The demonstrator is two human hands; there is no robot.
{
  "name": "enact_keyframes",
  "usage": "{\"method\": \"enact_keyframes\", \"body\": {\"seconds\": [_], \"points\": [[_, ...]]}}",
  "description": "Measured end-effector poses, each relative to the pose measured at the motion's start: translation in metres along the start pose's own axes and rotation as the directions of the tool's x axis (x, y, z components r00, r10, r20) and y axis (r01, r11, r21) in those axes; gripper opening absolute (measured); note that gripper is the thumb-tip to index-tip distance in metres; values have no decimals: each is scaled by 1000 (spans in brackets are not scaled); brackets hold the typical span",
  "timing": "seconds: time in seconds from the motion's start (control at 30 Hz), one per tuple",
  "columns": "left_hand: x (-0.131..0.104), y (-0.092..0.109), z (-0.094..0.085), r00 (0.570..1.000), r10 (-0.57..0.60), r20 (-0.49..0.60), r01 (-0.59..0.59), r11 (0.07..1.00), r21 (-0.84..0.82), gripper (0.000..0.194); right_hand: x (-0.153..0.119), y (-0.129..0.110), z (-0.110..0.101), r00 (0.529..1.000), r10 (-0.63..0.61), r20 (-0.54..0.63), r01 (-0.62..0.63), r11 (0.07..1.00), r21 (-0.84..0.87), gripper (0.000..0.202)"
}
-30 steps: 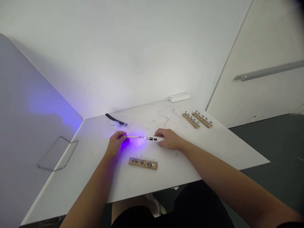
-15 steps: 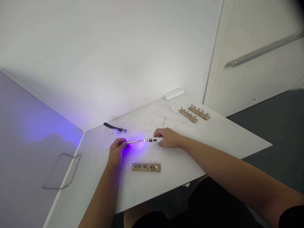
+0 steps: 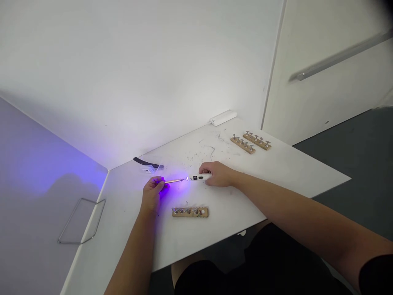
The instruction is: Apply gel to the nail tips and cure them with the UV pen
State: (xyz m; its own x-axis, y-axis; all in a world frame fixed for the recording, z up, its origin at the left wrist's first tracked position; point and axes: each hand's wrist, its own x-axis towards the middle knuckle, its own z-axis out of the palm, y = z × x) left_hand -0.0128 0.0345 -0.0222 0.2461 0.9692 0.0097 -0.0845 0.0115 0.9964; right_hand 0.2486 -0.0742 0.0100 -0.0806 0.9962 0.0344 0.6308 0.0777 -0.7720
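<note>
My left hand (image 3: 153, 191) pinches a thin metallic rod (image 3: 172, 181) that points right, its tip close to a lit white device. My right hand (image 3: 217, 174) is wrapped round that white lamp (image 3: 197, 178), which has a small dark display and a dark button. Violet light glows between the two and over my left fingers. Below them lies a wooden strip (image 3: 190, 212) with several small metal-based pieces standing on it and a bare round spot at its right end.
Two more wooden strips (image 3: 242, 145) (image 3: 257, 140) with small pieces stand at the back right. A white box-like device (image 3: 223, 118) lies by the wall. A black curved file (image 3: 141, 162) and clear plastic (image 3: 151, 168) are behind my left hand. A wire frame (image 3: 81, 221) is at left.
The view has shifted slightly. My left hand has tilted the rod up a little at its tip, and both hands keep their holds.
</note>
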Motion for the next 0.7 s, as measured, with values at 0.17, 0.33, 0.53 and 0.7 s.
{"method": "enact_keyframes", "body": {"seconds": [0.17, 0.33, 0.53, 0.7], "points": [[-1, 1, 1, 1000, 2, -2, -2, 1000, -3, 25, 2, 3, 1, 1000, 1, 8, -1, 1000, 17, 33], [-3, 3, 1, 1000, -10, -4, 10, 1000, -1, 25, 1, 2, 0, 1000, 1, 11, -1, 1000, 8, 34], [-1, 3, 2, 1000, -8, -14, 8, 1000, -8, 26, -1, -2, -2, 1000, 13, 1, -13, 1000, 4, 34], [-2, 3, 2, 1000, -4, -10, 4, 1000, 8, 26, 0, -1, 0, 1000, 16, -3, -16, 1000, -2, 34]]}}
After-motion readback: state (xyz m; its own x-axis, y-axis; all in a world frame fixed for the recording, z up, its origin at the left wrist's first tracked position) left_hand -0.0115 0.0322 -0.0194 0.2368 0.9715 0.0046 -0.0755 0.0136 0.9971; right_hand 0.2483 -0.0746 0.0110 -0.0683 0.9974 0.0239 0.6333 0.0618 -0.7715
